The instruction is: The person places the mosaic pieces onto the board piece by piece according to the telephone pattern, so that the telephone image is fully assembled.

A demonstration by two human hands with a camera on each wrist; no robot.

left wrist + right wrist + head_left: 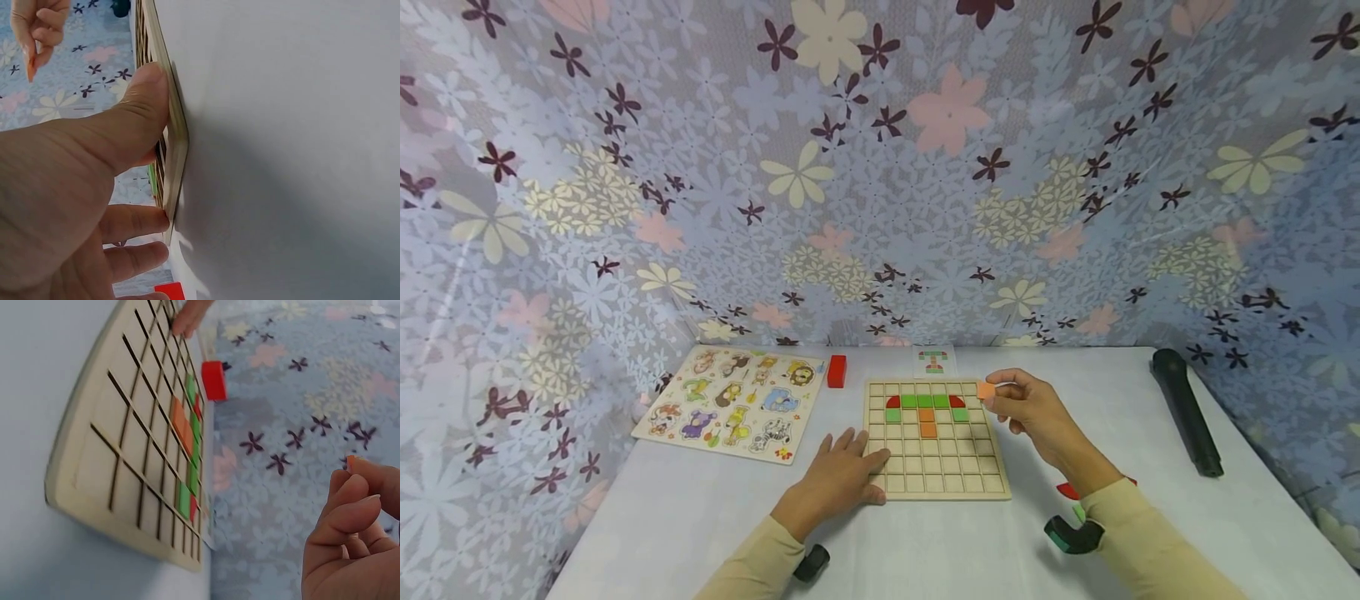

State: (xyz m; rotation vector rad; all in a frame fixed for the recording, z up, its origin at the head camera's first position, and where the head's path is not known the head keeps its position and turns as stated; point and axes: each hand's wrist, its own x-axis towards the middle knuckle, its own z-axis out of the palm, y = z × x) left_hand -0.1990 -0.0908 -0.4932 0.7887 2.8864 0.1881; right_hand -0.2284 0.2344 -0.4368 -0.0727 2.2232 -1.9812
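My right hand (1030,414) pinches an orange square tile (986,391) between thumb and fingers, raised by the far right corner of a wooden grid board (955,487). On the board, several green squares (925,401) form a row with a red curved piece (957,402) at each end. Below that row, two orange squares (928,422) make a short column in the middle, and a green square (892,415) sits under each red piece. My left hand (842,477) rests with fingers spread at the board's left edge; in the left wrist view its thumb (145,94) touches the rim.
A pattern card (934,362) lies behind the board, with a red block (837,372) to its left. An animal puzzle board (730,404) is at the left. Loose red pieces (1067,491) lie partly hidden under my right forearm. A black cylindrical object (1187,412) lies far right.
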